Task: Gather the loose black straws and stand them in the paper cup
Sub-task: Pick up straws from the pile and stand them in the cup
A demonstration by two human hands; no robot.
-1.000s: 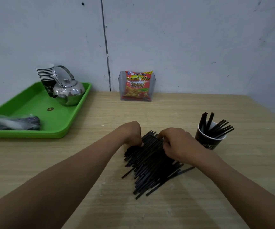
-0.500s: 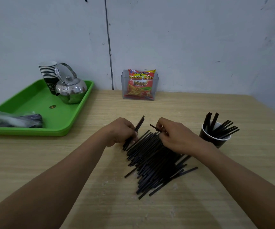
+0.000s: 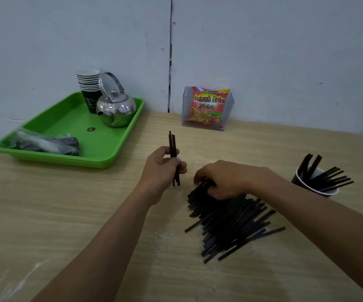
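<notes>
- The pile of loose black straws (image 3: pixel 226 221) lies flat on the wooden table (image 3: pixel 67 214). The straws are thin, matte and straight, mostly parallel, with a few ends fanning out at the near side.
- The right hand (image 3: pixel 224 179) sits on the pile's far end, its fingers curled down into the straws and gripping some of them.
- Just left of the pile, the left hand (image 3: pixel 161 168) pinches a small bundle of straws (image 3: pixel 172 142) upright between thumb and curled fingers.
- Right of the pile stands the paper cup (image 3: pixel 295 179), black outside and white inside, with leaning straws (image 3: pixel 328 177) in it.
- Beyond the pile, a clear holder (image 3: pixel 228 105) holds a red snack packet (image 3: pixel 207 107) reading "Kentang Goreng", "French Fries" and "2000".
- Far left of the pile, a green tray (image 3: pixel 67 118) carries a steel kettle (image 3: pixel 117 110), stacked cups (image 3: pixel 89 88) and a plastic bag (image 3: pixel 45 142).
</notes>
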